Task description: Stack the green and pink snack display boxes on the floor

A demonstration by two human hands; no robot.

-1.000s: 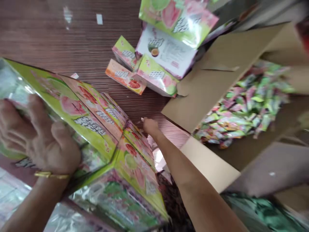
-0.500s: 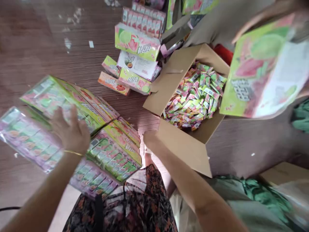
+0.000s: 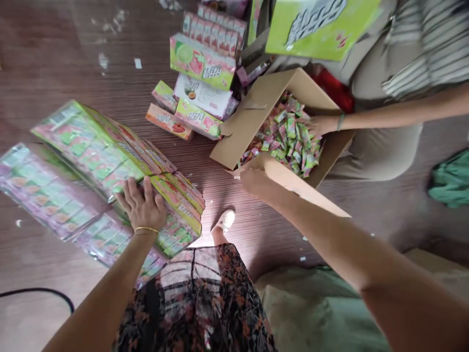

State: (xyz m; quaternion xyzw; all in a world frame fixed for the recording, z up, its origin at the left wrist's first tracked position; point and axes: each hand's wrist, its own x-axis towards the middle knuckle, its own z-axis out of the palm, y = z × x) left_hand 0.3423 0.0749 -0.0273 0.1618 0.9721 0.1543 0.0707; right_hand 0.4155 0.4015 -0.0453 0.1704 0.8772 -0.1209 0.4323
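Green-and-pink packs (image 3: pixel 110 151) lie fanned on the wooden floor (image 3: pixel 54 58), at least four overlapping: two green-edged ones above, two purple-edged ones below and to the left. Their long axes run from upper left to lower right, the near ends pointing toward the person's lap. The left hand (image 3: pixel 142 205) lies flat on them, fingers spread, palm down on the seam between a green pack and a purple one; it grips nothing. The right hand (image 3: pixel 256 183) is well apart from the left, at the near flap of one cardboard box (image 3: pixel 252 122), touching its edge; I cannot tell whether the fingers are closed on the flap. One heap of small candies (image 3: pixel 289 142) fills the box. A co-worker's hand (image 3: pixel 318 125) rests in the candies from the far side. Beyond the box stand several cartons (image 3: pixel 201 63), stacked, with three small ones (image 3: pixel 172 117) lying on the floor beside them.
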